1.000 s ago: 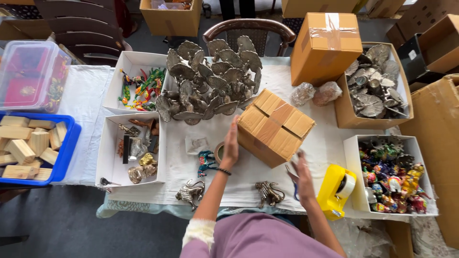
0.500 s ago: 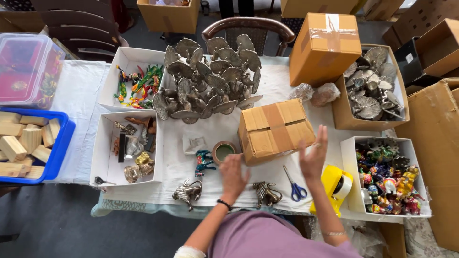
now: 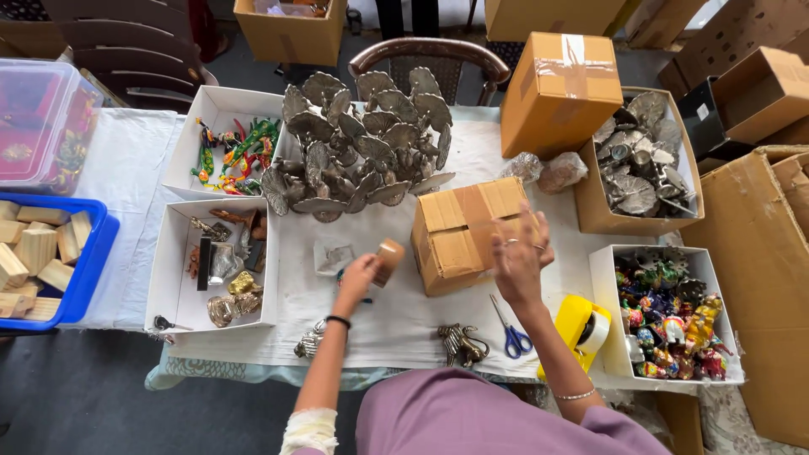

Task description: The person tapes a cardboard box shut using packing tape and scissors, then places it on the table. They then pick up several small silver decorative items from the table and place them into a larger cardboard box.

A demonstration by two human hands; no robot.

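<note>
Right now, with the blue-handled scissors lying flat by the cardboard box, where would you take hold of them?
Probably at the blue handles, coming from the near table edge. The scissors lie flat, closed blades pointing away toward the cardboard box, loops nearest the person. The right hand hovers just above; the yellow tape dispenser crowds the right side.

A handicraft packing room: brown cardboard cartons (image 3: pixel 563 80) surround a cloth-covered worktop (image 3: pixel 379 316) heaped with grey metal peacock figurines (image 3: pixel 358 143).

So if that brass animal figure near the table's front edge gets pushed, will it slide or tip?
The brass animal figure looks like solid metal, so probably heavy for its size. It stands on thin legs on a white cloth, so a push would likelier tip it or drag the cloth than slide it.
</note>
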